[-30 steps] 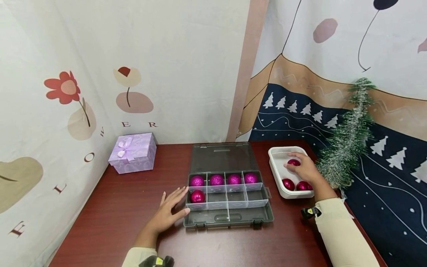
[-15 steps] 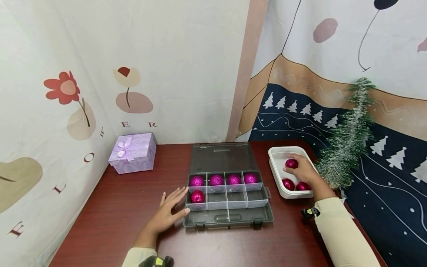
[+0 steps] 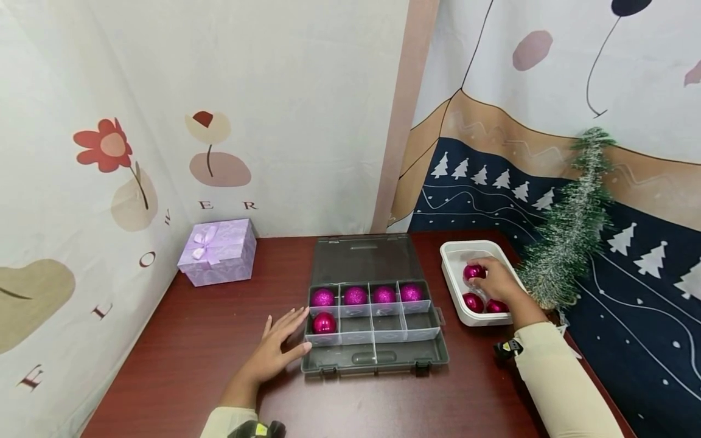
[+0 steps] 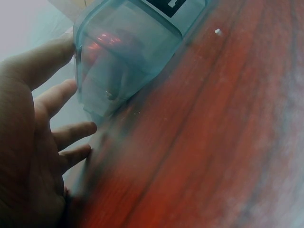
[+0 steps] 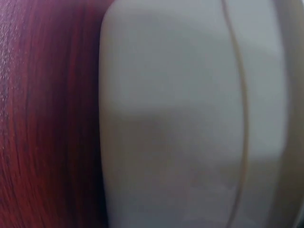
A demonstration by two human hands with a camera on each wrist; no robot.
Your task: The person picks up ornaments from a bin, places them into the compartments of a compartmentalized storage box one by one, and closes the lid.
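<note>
Inside the white tub [image 3: 450, 286], my right hand [image 3: 501, 283] grips a shiny magenta bauble [image 3: 473, 273] between thumb and fingers. Two more shiny baubles lie at the tub's near end, one a red-magenta bauble [image 3: 473, 302], the other a bauble [image 3: 497, 306] partly under the hand. My left hand [image 3: 276, 350] has its fingers spread against the left side of a grey clear compartment box [image 3: 356, 353]. Several glittery baubles [image 3: 356, 295] fill the box's back row; one shiny bauble [image 3: 324, 322] sits in the middle row's left cell. The right wrist view shows the tub's outer wall [image 5: 175, 118], no fingers.
The box's dark lid [image 3: 367, 258] lies folded back behind it. A lilac gift box [image 3: 219, 252] with a bow stands at the back left of the brown table [image 3: 181, 359]. A frosted tinsel tree [image 3: 572, 225] rises just right of the tub, before a printed cloth.
My right hand has shifted slightly left and nearer within the tub, bringing the gripped bauble with it. My left hand has stayed in place.
</note>
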